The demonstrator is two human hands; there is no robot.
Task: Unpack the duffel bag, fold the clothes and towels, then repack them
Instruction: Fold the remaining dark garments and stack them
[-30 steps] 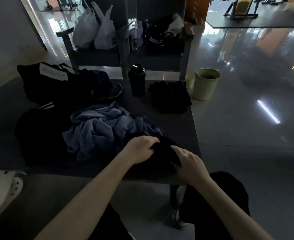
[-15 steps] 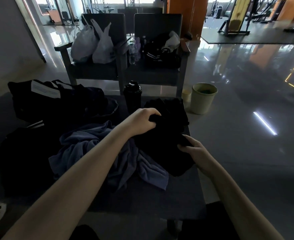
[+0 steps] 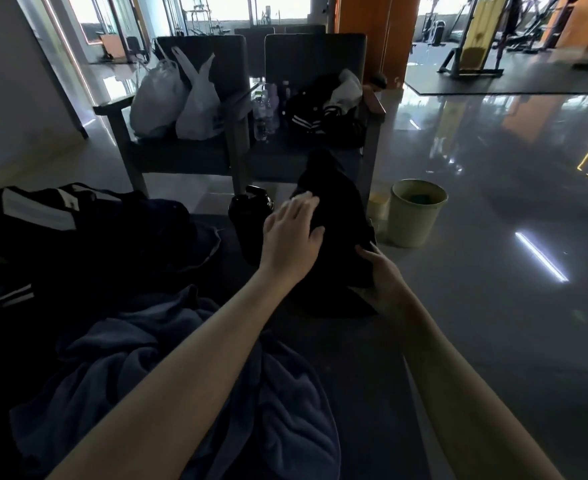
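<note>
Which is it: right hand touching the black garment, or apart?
Touching. Head view shows the right hand gripping the black garment at its lower edge.

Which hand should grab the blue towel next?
Left, probably: the left hand lies open, its arm crossing over the blue towel. The right hand grips the black clothes, farther off.

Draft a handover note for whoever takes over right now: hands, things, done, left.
Left hand: open, on the black garment.
Right hand: grip on that garment's near edge.
Garment is at the table's far right corner; blue towel lies crumpled at the near side; duffel bag at far left.
Done: garment and towel are out of the bag.
Left: finish folding the garment, fold the towel, repack.
</note>
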